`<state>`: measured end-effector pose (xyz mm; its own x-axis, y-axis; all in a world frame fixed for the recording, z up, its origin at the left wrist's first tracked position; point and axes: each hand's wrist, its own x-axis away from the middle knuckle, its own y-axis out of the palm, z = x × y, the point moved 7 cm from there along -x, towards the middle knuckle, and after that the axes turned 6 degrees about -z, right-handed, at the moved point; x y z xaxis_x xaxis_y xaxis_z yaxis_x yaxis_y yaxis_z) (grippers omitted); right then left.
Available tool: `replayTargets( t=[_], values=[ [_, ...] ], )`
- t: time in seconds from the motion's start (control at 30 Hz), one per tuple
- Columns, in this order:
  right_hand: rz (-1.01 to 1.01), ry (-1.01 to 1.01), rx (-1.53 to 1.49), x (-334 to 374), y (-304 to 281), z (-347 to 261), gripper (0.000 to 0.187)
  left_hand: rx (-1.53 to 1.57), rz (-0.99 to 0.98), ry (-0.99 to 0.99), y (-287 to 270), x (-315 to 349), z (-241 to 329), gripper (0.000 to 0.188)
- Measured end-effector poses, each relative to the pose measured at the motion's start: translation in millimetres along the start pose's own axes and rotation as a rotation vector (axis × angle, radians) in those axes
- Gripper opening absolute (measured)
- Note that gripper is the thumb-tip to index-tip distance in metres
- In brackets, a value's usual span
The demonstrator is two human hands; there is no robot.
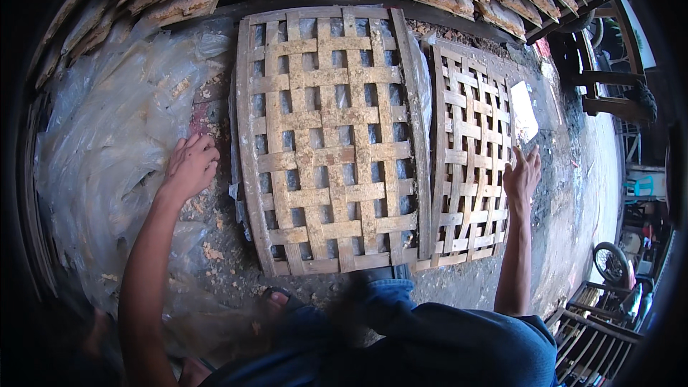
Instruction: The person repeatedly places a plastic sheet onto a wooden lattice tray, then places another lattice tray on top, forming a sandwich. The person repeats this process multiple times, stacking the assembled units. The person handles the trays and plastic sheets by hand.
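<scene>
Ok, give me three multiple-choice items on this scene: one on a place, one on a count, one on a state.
1. Where does the left hand rest?
A. on the ground beside the plastic sheet
B. on a wheel
C. on a stacked rack

2. How many woven bamboo trays lie flat on the ground?
A. one
B. two
C. four

3. How are the right hand fingers?
A. fisted
B. spread open
C. gripping a tool

A: palm lies flat on gritty ground.
B: large tray and small tray.
B: fingers extend at the small tray's edge.
</scene>
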<state>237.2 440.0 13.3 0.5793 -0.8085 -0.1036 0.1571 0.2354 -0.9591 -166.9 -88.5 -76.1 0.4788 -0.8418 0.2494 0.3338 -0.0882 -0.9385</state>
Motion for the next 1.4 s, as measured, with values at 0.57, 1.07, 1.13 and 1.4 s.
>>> replayTargets(
  t=[0.57, 1.07, 1.13, 1.4],
  values=[
    [-0.087, -0.66, -0.493, 76, -49, -212, 0.037, 0.183, 0.244, 0.012, -35, -5, 35, 0.038],
    [-0.077, -0.639, -0.452, 84, -34, -212, 0.01, 0.049, 0.323, 0.102, -48, -46, 65, 0.036],
    [-0.035, -0.639, -0.593, 82, -45, -209, 0.006, 0.105, 0.37, 0.109, -51, -50, 60, 0.023],
    [-0.004, -0.029, -1.165, 13, 6, -75, 0.045, 0.079, 0.357, -0.04, -56, -39, 22, 0.018]
  ],
)
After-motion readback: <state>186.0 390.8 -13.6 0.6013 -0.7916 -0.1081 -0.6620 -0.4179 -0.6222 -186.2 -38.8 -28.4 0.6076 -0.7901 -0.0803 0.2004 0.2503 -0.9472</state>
